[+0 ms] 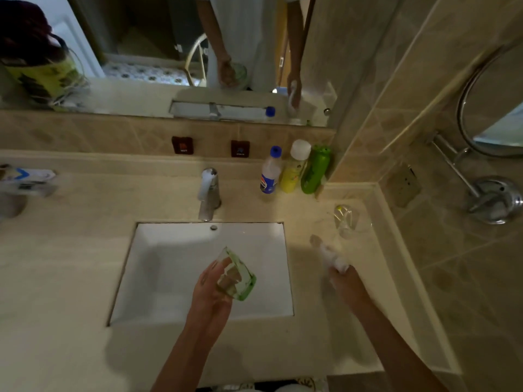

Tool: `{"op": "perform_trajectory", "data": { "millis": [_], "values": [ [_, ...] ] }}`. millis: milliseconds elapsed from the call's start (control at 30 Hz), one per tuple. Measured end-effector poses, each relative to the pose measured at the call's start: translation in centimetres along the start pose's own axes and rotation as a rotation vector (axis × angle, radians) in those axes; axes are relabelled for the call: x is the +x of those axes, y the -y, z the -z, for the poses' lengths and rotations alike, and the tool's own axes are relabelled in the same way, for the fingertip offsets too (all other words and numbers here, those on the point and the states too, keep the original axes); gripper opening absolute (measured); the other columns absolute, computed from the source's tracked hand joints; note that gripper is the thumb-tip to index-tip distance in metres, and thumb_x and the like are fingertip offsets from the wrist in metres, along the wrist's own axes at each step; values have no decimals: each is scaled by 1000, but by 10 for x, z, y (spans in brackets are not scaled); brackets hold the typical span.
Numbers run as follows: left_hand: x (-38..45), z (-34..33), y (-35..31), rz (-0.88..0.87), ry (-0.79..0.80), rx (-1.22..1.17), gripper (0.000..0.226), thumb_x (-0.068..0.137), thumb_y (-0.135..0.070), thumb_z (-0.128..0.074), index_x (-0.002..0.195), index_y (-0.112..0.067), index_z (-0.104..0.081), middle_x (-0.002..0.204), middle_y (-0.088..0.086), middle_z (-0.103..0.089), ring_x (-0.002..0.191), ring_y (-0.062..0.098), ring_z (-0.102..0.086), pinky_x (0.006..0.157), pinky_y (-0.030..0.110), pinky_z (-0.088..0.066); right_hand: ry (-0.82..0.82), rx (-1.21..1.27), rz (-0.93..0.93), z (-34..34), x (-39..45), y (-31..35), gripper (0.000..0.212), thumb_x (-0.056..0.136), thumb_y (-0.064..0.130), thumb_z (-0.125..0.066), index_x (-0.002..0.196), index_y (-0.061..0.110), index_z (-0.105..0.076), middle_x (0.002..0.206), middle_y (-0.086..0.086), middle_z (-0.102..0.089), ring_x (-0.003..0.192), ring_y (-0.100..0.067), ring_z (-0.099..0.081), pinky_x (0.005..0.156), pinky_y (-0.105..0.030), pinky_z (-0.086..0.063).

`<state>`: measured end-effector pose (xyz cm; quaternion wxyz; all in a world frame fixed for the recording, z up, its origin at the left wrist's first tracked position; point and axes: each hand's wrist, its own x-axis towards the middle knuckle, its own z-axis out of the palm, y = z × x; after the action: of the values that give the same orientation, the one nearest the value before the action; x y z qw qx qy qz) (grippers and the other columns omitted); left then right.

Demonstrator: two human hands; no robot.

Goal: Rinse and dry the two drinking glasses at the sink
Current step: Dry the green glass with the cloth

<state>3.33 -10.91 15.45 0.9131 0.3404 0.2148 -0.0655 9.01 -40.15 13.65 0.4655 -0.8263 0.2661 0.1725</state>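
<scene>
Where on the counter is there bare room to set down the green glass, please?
Broad bare counter lies left of the basin, and a strip in front. Right of the basin is crowded: clear glass, right hand with cloth, bottles behind.

A single head-worn, wide-angle view looks steeply down from above the front edge of the countertop, facing the back wall. The sink basin sits near frame centre, close below; the faucet stands at its back edge. The mirror fills the top, the tiled side wall the right. Lines bow toward the frame edges.
</scene>
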Motion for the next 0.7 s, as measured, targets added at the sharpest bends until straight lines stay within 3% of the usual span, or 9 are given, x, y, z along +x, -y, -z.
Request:
{"op": "perform_trajectory", "data": {
  "millis": [200,267,333,433,500,533,567,600,700],
  "values": [
    [1,-8,13,10,22,-15,58,50,-40,-102,98,-13,-81,103,13,-69,99,28,-66,86,39,-61,174,-397,486,-20,35,-54,45,93,34,-55,137,31,-56,144,3,-53,133,-17,-50,112,-46,-38],
    [3,-7,17,20,28,4,58,48,-41,-102,95,-15,-81,100,12,-69,96,27,-66,83,37,-62,257,-727,606,-34,39,-81,67,92,30,-48,155,28,-25,165,6,-9,152,-17,-15,123,-52,-10],
    [4,-8,20,27,8,26,59,48,-42,-102,96,-14,-81,98,12,-69,94,27,-67,83,36,-62,304,-953,623,-35,34,-95,81,91,47,-40,156,29,5,158,13,25,151,-15,16,120,-48,12],
    [9,-5,27,51,-33,76,61,51,-41,-101,100,-11,-80,101,15,-68,95,28,-68,83,38,-62,394,-1005,576,-29,24,-79,102,82,77,-35,153,29,21,153,13,37,143,-11,33,118,-45,17],
    [15,-1,32,84,-77,93,72,57,-37,-100,112,-1,-71,110,22,-63,103,33,-65,86,41,-61,484,-947,618,-23,24,-54,93,86,68,-40,157,24,1,162,8,9,150,-14,8,121,-46,0],
    [17,0,34,102,-105,95,78,62,-33,-98,121,5,-63,115,26,-61,107,36,-64,88,42,-61,592,-779,625,-19,23,-43,71,92,52,-42,151,19,-23,158,4,-26,147,-16,-25,119,-42,-18],
    [19,-1,36,122,-134,100,83,67,-29,-95,129,9,-56,120,28,-60,111,38,-64,89,43,-60,690,-535,734,-11,19,-38,43,96,35,-42,134,16,-45,136,2,-55,125,-11,-56,109,-34,-34],
    [21,-3,38,148,-151,118,86,71,-26,-92,136,10,-49,126,30,-60,114,39,-64,90,44,-60,771,-281,570,-12,13,-27,26,100,25,-42,121,19,-55,118,5,-64,102,2,-65,98,-26,-44],
    [23,-21,44,193,-169,210,82,77,-17,-89,143,3,-44,137,31,-58,120,44,-63,95,51,-57,357,-28,455,-12,-16,13,24,100,27,-53,120,25,-67,119,14,-66,101,12,-62,102,-22,-47]
  ]
}}
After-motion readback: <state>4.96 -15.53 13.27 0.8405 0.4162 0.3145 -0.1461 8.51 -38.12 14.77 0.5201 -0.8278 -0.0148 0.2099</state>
